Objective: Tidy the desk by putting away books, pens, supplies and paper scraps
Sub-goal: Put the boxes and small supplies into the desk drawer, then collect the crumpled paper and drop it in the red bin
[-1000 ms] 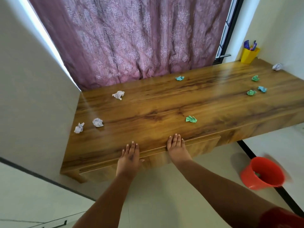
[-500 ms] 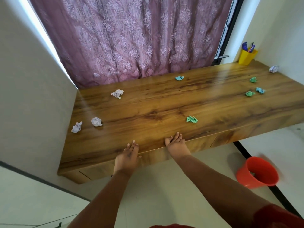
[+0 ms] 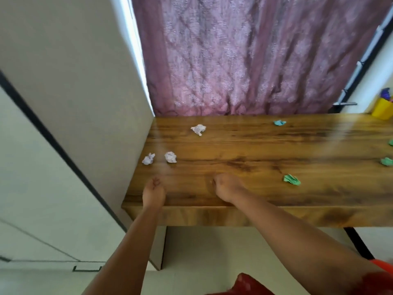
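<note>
Crumpled paper scraps lie on the wooden desk (image 3: 244, 145). Two white balls (image 3: 148, 159) (image 3: 170, 157) sit near its left end, and a third white ball (image 3: 198, 129) is farther back. A green scrap (image 3: 291, 179) lies right of my hands, and a teal scrap (image 3: 279, 122) sits near the curtain. More green scraps (image 3: 386, 161) are at the right edge. My left hand (image 3: 154, 192) and my right hand (image 3: 226, 187) hover over the desk's front edge with fingers loosely curled, holding nothing. The left hand is just short of the two white balls.
A yellow pen cup (image 3: 383, 110) stands at the desk's back right. A white cabinet side (image 3: 85, 103) borders the desk's left end. A mauve curtain (image 3: 244, 60) hangs behind. A sliver of the red bin (image 3: 380, 261) shows on the floor at the lower right.
Both hands have left the drawer front, which is now flush, and risen over the desktop with fingers curling. The view has swung left, closer to the white paper balls.
</note>
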